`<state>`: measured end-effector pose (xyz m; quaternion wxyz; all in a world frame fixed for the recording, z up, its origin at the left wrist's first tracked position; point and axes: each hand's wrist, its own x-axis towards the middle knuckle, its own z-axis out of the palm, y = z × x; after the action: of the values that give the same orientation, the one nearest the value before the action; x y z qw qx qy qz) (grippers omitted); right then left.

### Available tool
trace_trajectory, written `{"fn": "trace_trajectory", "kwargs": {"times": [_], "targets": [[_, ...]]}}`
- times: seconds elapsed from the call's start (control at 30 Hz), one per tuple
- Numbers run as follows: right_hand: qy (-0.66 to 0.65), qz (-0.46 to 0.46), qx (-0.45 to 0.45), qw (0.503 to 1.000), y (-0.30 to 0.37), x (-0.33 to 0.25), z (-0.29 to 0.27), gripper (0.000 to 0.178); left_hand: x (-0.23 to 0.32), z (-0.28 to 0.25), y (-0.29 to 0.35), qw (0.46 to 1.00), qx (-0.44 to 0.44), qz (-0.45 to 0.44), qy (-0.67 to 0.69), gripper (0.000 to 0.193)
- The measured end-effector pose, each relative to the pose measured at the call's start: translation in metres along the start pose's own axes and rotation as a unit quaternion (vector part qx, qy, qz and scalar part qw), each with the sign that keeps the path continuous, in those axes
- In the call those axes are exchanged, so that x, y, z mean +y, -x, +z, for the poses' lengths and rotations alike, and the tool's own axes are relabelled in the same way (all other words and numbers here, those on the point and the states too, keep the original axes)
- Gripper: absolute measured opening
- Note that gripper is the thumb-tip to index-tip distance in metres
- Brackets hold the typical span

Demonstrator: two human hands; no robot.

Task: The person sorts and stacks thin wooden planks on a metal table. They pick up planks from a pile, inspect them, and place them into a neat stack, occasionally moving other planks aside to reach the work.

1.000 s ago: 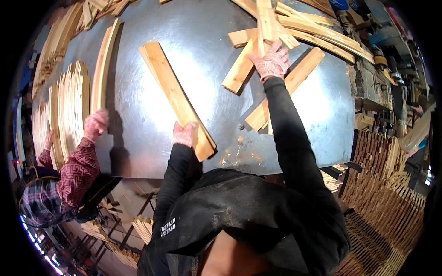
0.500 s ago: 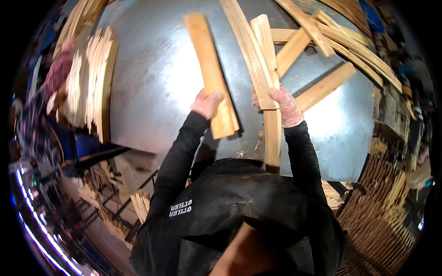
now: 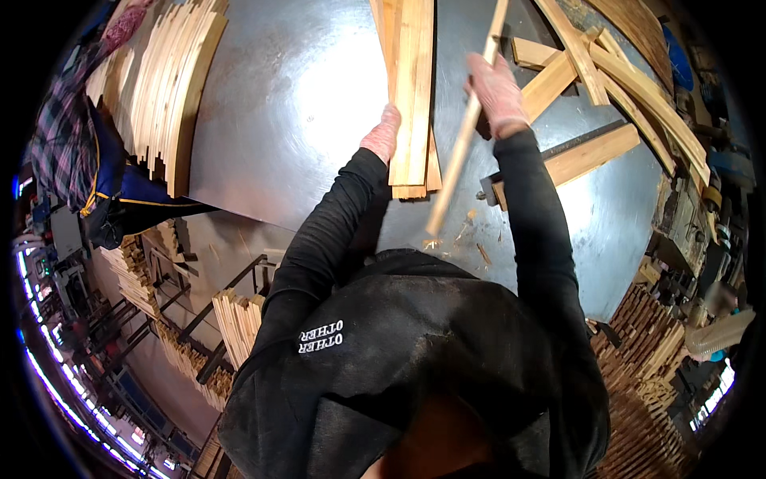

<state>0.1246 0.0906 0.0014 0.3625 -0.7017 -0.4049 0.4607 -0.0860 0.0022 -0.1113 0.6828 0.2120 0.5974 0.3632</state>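
Observation:
My left hand (image 3: 381, 137), in a pale pinkish glove, grips the left edge of a small pile of wooden boards (image 3: 412, 120) lying lengthwise on the metal table (image 3: 263, 104). Its fingers are partly hidden by the wood. To the right, my right hand (image 3: 498, 94), gloved alike, is closed around a wooden slat (image 3: 455, 166) turned on its narrow edge. The slat slants from upper right to lower left, apart from the pile, its near end blurred. Just right of it lies a short loose board (image 3: 590, 153) with a dark edge.
Crossed, slightly curved boards (image 3: 638, 80) lie at the far right. A row of stacked slats (image 3: 171, 88) stands at the left, beside a person in a plaid sleeve (image 3: 68, 132). Wood chips (image 3: 469, 219) dot the near table. More stacked wood (image 3: 646, 343) sits at the lower right.
My left hand has moved right and farther away, and its board now lies with others in one pile. My right hand has moved farther away, with a slat turned on edge.

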Motion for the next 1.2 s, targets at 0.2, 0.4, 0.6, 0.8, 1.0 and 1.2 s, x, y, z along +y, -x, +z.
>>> {"fn": "trace_trajectory", "kwargs": {"times": [0.2,0.4,0.6,0.8,1.0,1.2], "targets": [[0.289,-0.122,0.067,0.947,0.002,0.068,0.093,0.062,0.01,0.02,0.018,0.993,0.071,0.059,-0.069,0.051],[-0.015,0.019,-0.145,0.989,-0.019,0.075,0.046,0.042,-0.031,0.0,0.0,0.987,0.078,0.135,-0.038,0.039],[-0.214,0.048,-0.071,0.973,0.009,0.02,0.003,0.021,0.041,-0.08,0.038,0.84,0.228,0.165,-0.464,0.052],[-0.016,-0.087,-0.057,0.994,0.0,0.043,0.112,0.048,0.048,-0.116,0.047,0.88,0.23,0.15,-0.387,0.044],[0.06,0.047,-0.261,0.962,0.071,0.003,0.172,0.1,-0.013,-0.15,0.032,0.967,0.11,0.092,-0.209,0.048],[0.149,-0.034,-0.342,0.927,0.073,-0.009,0.167,0.088,-0.009,-0.104,0.049,0.991,0.102,0.083,0.013,0.058]]}}
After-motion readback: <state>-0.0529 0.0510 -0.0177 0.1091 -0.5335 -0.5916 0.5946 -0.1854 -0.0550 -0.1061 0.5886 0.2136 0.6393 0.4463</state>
